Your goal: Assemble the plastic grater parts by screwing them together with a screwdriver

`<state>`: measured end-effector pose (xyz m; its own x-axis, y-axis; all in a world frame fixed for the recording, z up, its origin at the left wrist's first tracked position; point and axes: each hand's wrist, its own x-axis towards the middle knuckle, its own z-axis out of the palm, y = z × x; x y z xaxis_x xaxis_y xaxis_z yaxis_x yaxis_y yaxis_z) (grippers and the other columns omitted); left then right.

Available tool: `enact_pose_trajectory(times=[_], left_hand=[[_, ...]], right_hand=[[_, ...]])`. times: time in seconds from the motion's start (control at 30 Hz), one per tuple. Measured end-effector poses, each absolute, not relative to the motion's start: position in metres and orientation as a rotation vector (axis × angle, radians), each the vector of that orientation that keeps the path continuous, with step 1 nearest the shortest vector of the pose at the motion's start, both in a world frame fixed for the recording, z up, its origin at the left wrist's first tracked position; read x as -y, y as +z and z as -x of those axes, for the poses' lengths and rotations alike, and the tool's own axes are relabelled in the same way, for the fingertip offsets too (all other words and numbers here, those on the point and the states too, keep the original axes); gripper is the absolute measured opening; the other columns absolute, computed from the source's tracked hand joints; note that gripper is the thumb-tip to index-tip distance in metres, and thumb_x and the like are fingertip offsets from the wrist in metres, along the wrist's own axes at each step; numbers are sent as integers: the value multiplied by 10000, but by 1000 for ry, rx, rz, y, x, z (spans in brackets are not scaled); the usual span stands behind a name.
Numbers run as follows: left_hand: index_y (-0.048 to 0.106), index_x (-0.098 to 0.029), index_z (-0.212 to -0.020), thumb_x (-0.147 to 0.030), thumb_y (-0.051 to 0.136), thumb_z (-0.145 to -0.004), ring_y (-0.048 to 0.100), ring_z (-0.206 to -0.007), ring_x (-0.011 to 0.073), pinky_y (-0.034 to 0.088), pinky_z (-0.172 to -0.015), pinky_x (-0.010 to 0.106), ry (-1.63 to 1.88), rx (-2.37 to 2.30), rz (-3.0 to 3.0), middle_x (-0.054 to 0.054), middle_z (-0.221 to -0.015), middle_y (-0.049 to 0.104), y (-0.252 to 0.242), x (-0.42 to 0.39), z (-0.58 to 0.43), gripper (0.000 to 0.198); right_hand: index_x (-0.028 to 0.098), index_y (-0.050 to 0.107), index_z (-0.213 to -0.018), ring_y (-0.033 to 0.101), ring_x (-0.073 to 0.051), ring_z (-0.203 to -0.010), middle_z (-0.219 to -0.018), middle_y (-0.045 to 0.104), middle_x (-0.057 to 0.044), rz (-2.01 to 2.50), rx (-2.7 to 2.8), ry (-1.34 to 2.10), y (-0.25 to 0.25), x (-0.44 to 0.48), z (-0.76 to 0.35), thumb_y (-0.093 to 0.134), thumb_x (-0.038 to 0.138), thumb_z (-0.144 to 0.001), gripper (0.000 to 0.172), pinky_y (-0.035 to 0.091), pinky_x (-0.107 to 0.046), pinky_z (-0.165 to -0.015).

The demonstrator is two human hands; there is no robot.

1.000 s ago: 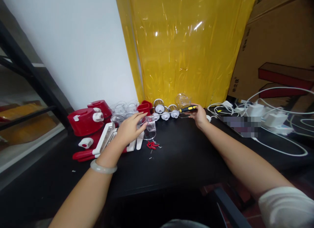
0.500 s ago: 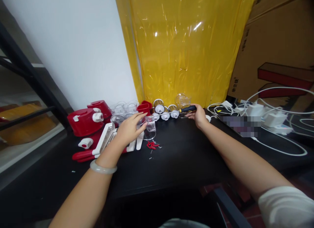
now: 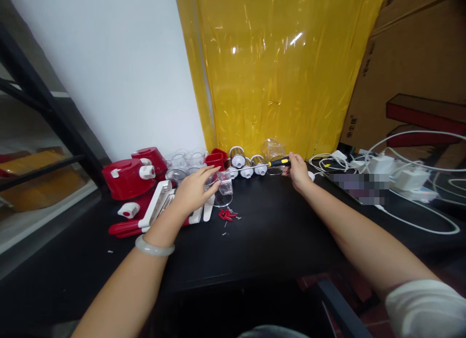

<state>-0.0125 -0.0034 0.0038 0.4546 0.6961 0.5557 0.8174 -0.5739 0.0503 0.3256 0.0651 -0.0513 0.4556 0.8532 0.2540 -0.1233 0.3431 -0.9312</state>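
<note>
My right hand (image 3: 298,172) grips the black and yellow handle of a screwdriver (image 3: 279,162), its long shaft pointing left. The tip reaches a clear plastic part (image 3: 224,183), which my left hand (image 3: 195,191) steadies with bent fingers; some of it is hidden behind them. Just in front of this part lies a small pile of red pieces (image 3: 227,214) with several little screws (image 3: 224,233). Metal drums with white ends (image 3: 238,160) are stacked behind the screwdriver's shaft.
Red housings with white knobs (image 3: 127,178), white-and-red handles (image 3: 156,207) and clear cups (image 3: 178,159) crowd the left side. Another clear part (image 3: 273,147) stands near the yellow plastic sheet (image 3: 276,76). White cables, chargers (image 3: 382,164) and a dark tablet-like device (image 3: 338,185) lie to the right.
The screwdriver handle has rotated, showing more yellow, and my right fingers have shifted on it. My left hand stays on the clear part. The view has moved slightly.
</note>
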Motion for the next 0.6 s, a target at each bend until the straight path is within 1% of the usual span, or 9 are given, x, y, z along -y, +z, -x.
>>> enact_pose_trajectory(times=[0.07,0.2,0.3,0.37,0.43,0.5,0.6], left_hand=[[521,-241,-1360,-440,443,-955,562,-1231,256,452,-1035,435,-793,1309,2482,77,-1396,557,4,3,12,458],[526,-240,-1358,-436,445,-953,563,-1229,255,450,-1040,424,-801,1309,2489,74,-1394,560,4,3,12,457],[526,-243,-1359,-433,454,-950,565,-1226,258,453,-1035,425,-803,1321,2490,71,-1392,562,5,4,11,457],[526,-240,-1360,-430,456,-949,563,-1229,261,452,-1035,431,-800,1327,2487,74,-1392,561,5,5,11,458],[526,-236,-1359,-428,457,-949,561,-1232,262,451,-1037,433,-797,1329,2484,77,-1394,560,5,5,11,459],[527,-236,-1358,-430,454,-950,563,-1231,261,452,-1036,431,-796,1328,2485,76,-1396,559,5,5,11,458],[525,-239,-1357,-434,449,-953,564,-1230,260,454,-1034,434,-797,1319,2486,75,-1397,557,5,5,11,455]], right_hand=[[235,536,-902,533,-123,-370,-476,519,64,995,862,788,-52,-65,-326,468,478,-870,254,405,-204,-365],[225,524,-964,638,-149,-486,-645,637,14,915,850,876,-52,-66,-327,453,390,-839,219,455,-217,-402],[218,523,-990,671,-161,-533,-682,655,4,912,855,893,-50,-66,-327,482,340,-821,212,463,-210,-405],[223,509,-998,657,-152,-500,-656,645,18,926,840,896,-49,-66,-326,497,328,-828,201,453,-201,-393],[233,491,-1000,614,-130,-435,-604,619,47,943,831,886,-49,-67,-325,518,353,-842,200,436,-191,-380],[238,486,-984,556,-110,-375,-536,575,76,960,844,851,-50,-67,-325,552,425,-846,242,412,-181,-365],[234,488,-911,479,-95,-323,-449,496,99,971,875,779,-52,-66,-325,591,531,-823,327,380,-176,-348]])
